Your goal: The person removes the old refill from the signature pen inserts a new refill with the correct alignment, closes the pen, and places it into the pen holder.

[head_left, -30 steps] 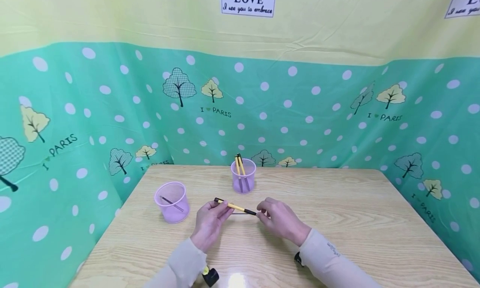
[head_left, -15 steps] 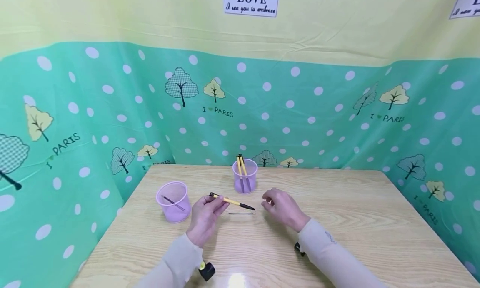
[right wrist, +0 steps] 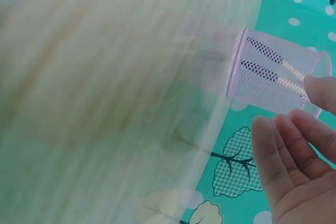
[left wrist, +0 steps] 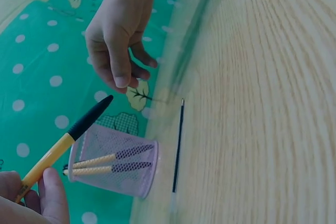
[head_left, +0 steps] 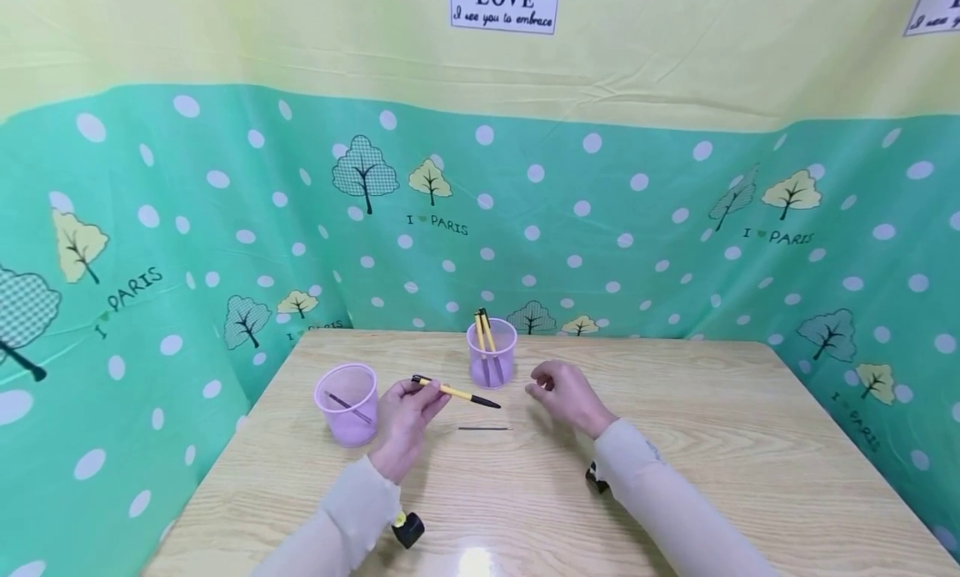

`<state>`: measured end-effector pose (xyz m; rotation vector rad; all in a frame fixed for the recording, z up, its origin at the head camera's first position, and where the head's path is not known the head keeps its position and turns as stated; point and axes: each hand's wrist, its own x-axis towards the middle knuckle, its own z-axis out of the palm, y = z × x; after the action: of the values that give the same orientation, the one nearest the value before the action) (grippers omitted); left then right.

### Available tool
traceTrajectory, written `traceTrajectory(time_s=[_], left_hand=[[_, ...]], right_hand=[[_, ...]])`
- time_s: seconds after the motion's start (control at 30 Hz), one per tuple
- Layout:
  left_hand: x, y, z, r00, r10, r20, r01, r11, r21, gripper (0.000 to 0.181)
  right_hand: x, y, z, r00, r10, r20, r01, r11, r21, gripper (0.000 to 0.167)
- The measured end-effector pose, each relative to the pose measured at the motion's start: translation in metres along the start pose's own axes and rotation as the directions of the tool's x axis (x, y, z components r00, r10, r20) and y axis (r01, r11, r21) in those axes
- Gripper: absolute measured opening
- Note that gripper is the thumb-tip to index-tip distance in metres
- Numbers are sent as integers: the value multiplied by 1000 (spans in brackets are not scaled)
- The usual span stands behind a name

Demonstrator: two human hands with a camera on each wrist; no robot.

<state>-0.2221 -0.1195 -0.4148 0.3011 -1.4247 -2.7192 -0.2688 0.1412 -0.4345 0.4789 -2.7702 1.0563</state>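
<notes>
My left hand (head_left: 405, 423) pinches a yellow ballpoint pen (head_left: 455, 392) with a black tip section between thumb and fingers, holding it above the table with its point toward the right. Below it a thin dark pen refill (head_left: 483, 428) lies on the wood, also visible in the left wrist view as a refill (left wrist: 178, 148). To the right of the pen, my right hand (head_left: 566, 393) hovers with loosely bent fingers and holds nothing. In the right wrist view its palm (right wrist: 304, 166) shows bare.
A lilac mesh cup (head_left: 504, 378) with two yellow pens (head_left: 483, 333) stands at the back. Left of my left hand is a second lilac cup (head_left: 348, 431), with a dark refill (head_left: 347, 405) leaning in it. A patterned curtain (head_left: 600, 227) rises behind the wooden table (head_left: 720, 444).
My right hand has come away from the pen's tip and moved up and slightly right. The left hand has lifted the pen up and to the left, and the refill beneath shows fully.
</notes>
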Motion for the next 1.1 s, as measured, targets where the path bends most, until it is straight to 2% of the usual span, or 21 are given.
traceTrajectory(time_s=[0.2,0.47,0.67,0.83,1.1], left_hand=[[2,5,1,1000,15,-5,-15,1000,4,19],[7,13,4,997,80,-3,-80,997,8,19],[13,21,7,994,104,-22,-105,994,-12,19],[18,30,11,993,115,-18,-116,993,-34,18],[22,43,16,990,132,-39,-133,991,-29,22]], right_hand=[[9,4,0,1000,26,-5,-26,999,23,31],[18,5,1,996,88,-7,-87,993,75,37],[24,5,6,992,123,-5,-122,986,112,41],[28,3,12,987,162,19,-162,969,184,51],[38,-1,19,985,170,10,-169,968,188,68]])
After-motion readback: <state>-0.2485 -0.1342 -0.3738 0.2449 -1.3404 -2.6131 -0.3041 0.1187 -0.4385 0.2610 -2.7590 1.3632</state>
